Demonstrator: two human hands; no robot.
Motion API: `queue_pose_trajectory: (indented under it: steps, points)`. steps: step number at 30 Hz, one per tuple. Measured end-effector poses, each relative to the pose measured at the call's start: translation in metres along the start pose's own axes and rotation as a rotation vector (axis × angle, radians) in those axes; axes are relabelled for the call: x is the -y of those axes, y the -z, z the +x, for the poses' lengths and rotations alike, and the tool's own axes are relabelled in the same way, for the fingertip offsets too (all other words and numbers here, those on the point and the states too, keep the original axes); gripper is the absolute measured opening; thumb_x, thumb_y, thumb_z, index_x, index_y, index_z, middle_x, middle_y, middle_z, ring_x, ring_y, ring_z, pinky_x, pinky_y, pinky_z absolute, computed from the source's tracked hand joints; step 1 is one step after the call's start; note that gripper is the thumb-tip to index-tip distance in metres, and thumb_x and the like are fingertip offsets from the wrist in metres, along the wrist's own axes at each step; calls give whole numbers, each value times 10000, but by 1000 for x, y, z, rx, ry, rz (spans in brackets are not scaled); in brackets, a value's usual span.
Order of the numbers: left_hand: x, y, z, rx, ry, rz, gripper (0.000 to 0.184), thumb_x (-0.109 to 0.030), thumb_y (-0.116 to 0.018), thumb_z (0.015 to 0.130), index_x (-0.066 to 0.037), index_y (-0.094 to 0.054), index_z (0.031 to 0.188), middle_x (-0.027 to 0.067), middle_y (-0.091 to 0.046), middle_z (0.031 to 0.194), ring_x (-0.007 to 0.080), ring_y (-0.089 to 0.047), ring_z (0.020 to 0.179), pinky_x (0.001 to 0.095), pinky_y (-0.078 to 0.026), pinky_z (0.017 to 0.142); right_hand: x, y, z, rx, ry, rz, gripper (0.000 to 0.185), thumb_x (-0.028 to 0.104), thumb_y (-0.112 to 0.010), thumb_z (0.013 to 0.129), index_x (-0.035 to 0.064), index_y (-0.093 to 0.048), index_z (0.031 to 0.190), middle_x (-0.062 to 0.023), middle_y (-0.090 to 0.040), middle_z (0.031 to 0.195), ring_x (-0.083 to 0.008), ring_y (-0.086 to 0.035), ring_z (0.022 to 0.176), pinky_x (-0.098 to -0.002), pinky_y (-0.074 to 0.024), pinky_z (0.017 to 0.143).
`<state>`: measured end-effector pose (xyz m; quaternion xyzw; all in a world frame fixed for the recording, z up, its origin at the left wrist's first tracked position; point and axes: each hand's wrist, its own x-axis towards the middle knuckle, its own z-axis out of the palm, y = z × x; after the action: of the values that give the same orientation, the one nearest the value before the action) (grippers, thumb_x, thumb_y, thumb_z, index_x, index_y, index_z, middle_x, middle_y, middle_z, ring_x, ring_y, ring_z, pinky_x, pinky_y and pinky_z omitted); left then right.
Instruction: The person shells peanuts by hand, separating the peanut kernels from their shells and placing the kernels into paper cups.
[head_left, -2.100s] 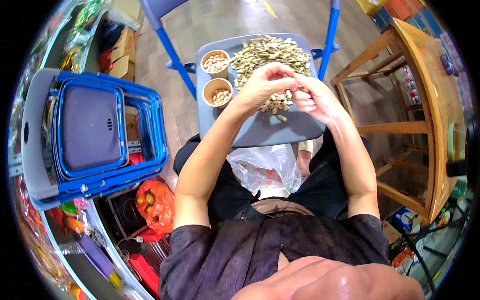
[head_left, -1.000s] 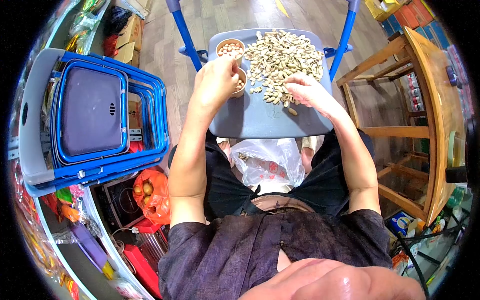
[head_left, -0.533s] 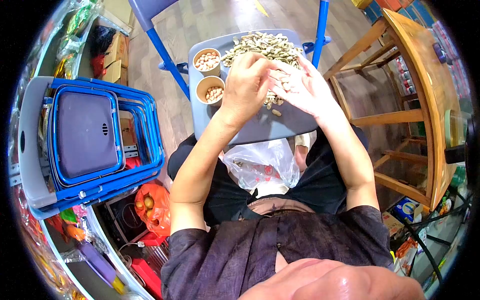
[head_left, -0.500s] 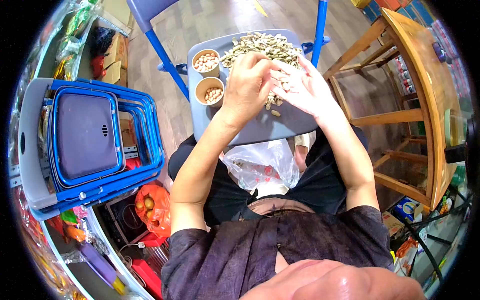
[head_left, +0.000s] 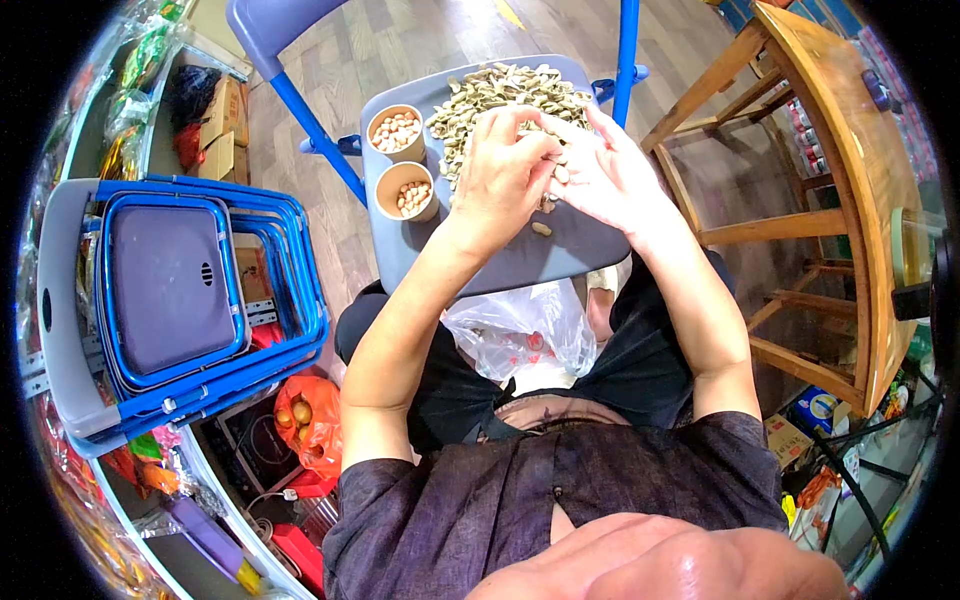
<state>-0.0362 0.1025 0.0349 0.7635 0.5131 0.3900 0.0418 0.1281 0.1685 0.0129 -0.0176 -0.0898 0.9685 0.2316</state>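
My left hand [head_left: 498, 172] is closed in a pinch, its fingertips against the fingers of my right hand; whatever it grips is hidden. Palm up beside it, my right hand [head_left: 608, 185] has its fingers stretched to the left and holds a few peanuts [head_left: 561, 174]. Behind both hands a heap of unshelled peanuts [head_left: 510, 92] covers the back of the grey chair seat [head_left: 490, 272]. To the left stand two paper cups, a far cup [head_left: 396, 153] and a near cup [head_left: 425, 210], both with shelled kernels inside. One loose peanut [head_left: 541, 229] lies near my hands.
Folded blue-framed chairs [head_left: 175, 280] stand at the left beside shelves of packaged goods. A wooden stool [head_left: 835, 200] is on the right. A clear plastic bag [head_left: 525, 325] hangs between my knees, and a red bag [head_left: 315, 440] holds round produce.
The view has shifted slightly, so the chair seat and cups sit a little further left. My left fingers have curled in more over the right hand's fingers.
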Motion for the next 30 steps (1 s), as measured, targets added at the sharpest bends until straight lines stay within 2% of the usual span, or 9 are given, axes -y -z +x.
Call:
queue_pose_trajectory:
  steps: [4, 7, 10, 11, 15, 18, 21, 26, 30]
  points:
    - [10, -7, -5, -32, 190, -284, 120, -71, -673, 838, -41, -669, 954, 103, -561, 1166, 223, -578, 1025, 344, -475, 886, -2, -1, -2, -48, 6, -51, 590, 439, -328, 1016, -8, -377, 1399, -164, -638, 1122, -244, -616, 1016, -376, -448, 937]
    - [17, -1, -6, -31, 339, -626, 143, -116, -618, 921, -13, -670, 1005, 74, -579, 1155, 130, -562, 1013, 275, -461, 880, -4, -9, -7, -271, 126, -503, 448, 384, -403, 1014, 16, -503, 1247, -112, -652, 1001, -189, -636, 850, -273, -509, 709]
    - [16, -1, -8, -81, 453, -839, 168, -134, -664, 859, -17, -681, 978, 111, -603, 1097, 227, -569, 1037, 338, -433, 918, 7, 7, -8, 89, 4, -310, 389, 362, -411, 1014, 27, -552, 1153, -94, -648, 944, -166, -629, 783, -247, -509, 621]
    - [16, 0, -9, -83, 455, -839, 168, -134, -664, 859, -17, -681, 978, 111, -603, 1097, 227, -569, 1037, 338, -433, 918, 8, 12, -8, 58, 15, -275, 378, 351, -419, 1012, 18, -570, 1112, -92, -645, 927, -156, -621, 760, -229, -508, 570]
    - [12, 6, -7, -116, 322, -485, 133, -123, -670, 838, -38, -680, 939, 126, -616, 1084, 275, -578, 1014, 369, -437, 911, 4, 1, -4, -206, 123, -209, 377, 342, -424, 1009, 5, -569, 1097, -103, -641, 908, -177, -624, 771, -248, -535, 597]
    - [7, 11, -4, -185, 260, -292, 104, -107, -679, 816, -52, -678, 904, 128, -620, 1061, 301, -566, 1016, 386, -438, 899, 2, -10, -3, -374, 142, -11, 441, 338, -388, 1013, -30, -470, 1243, -248, -580, 1158, -357, -575, 1091, -439, -487, 962]
    - [6, 10, -5, -199, 211, -177, 116, -93, -695, 794, -61, -676, 904, 120, -614, 1057, 301, -549, 1036, 386, -435, 897, 1, 2, 0, -196, 67, 69, 486, 353, -365, 1013, -35, -420, 1301, -282, -524, 1255, -398, -515, 1184, -499, -373, 1072]
    - [2, 4, -5, -152, 50, -6, 179, -84, -719, 755, -94, -678, 930, 107, -585, 1126, 316, -526, 1059, 423, -425, 912, 1, 8, 0, -57, 7, 117, 524, 384, -343, 1011, -33, -414, 1319, -266, -534, 1253, -379, -547, 1143, -474, -409, 1025]
    - [-7, 6, -4, -21, 17, -166, 188, -78, -726, 722, -114, -682, 901, 85, -580, 1124, 323, -519, 1085, 439, -415, 930, 0, -2, 1, -20, 15, 68, 572, 412, -317, 1009, -41, -398, 1349, -246, -545, 1251, -352, -573, 1109, -444, -440, 968]
